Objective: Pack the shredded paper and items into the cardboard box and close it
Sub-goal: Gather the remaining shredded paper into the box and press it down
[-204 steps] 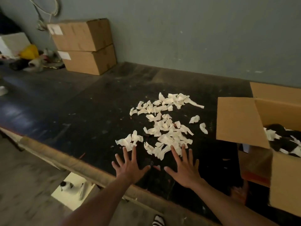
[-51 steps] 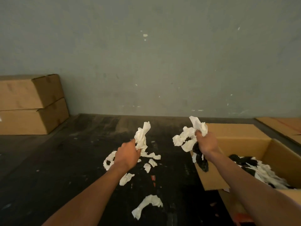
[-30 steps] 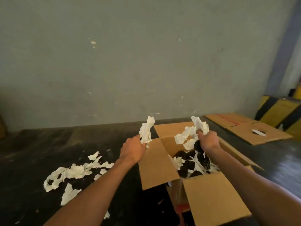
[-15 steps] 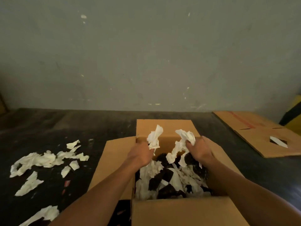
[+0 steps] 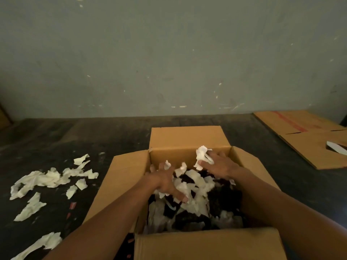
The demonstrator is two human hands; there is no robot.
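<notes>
The open cardboard box (image 5: 187, 136) stands on the dark table right in front of me, all flaps turned outward. White shredded paper (image 5: 197, 184) lies mixed with dark items (image 5: 224, 197) inside it. My left hand (image 5: 165, 182) is down in the box, fingers spread, palm on the paper. My right hand (image 5: 220, 166) is over the far right of the box's inside, fingers apart, with a white scrap (image 5: 201, 156) loose at its fingertips. More shredded paper (image 5: 47, 178) lies scattered on the table left of the box.
Flattened cardboard (image 5: 309, 141) lies on the table at the right, a white strip (image 5: 336, 148) on it. A grey-green wall stands close behind the table. Bare dark tabletop (image 5: 75, 136) shows behind the loose scraps.
Both hands carried fistfuls of paper from the pile over the box, then dropped lower into it and spread their fingers, letting the paper fall inside.
</notes>
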